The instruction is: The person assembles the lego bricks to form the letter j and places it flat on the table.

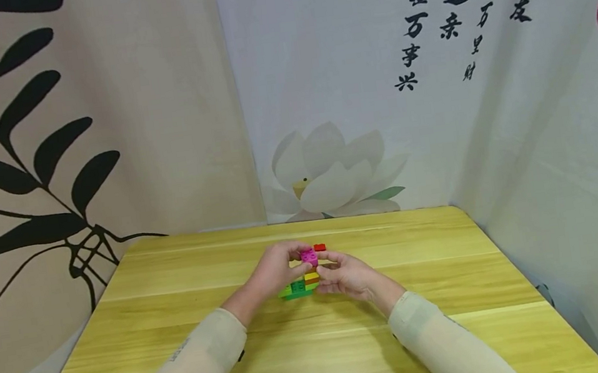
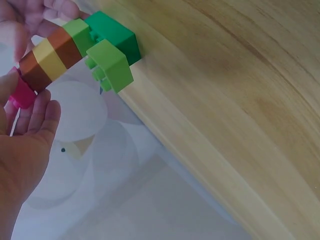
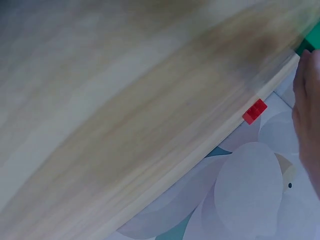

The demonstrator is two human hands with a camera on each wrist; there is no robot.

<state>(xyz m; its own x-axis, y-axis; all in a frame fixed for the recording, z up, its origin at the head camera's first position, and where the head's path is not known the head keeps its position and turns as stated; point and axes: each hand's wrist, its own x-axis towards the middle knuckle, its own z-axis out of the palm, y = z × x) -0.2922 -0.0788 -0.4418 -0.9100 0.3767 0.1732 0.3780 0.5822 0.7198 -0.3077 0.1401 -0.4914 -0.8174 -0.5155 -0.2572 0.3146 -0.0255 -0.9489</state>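
A small tower of toy building bricks stands on the table, with a pink brick (image 1: pixel 309 257) on top. Below it come brown, a yellow brick (image 2: pixel 49 60), brown and light green. At its foot are a dark green brick (image 2: pixel 125 42) and another light green brick (image 2: pixel 112 67). My left hand (image 1: pixel 281 267) pinches the pink brick between thumb and fingers. From the other side my right hand (image 1: pixel 347 278) holds the tower, index finger by the pink brick and thumb lower down. In the right wrist view only part of that hand shows, beside dark green.
A loose red brick (image 3: pixel 255 111) lies near the far edge of the wooden table (image 1: pixel 186 365), just behind the tower. Beyond that edge hangs a printed cloth (image 1: pixel 342 168) with a lotus flower. Cloth walls also stand at both sides.
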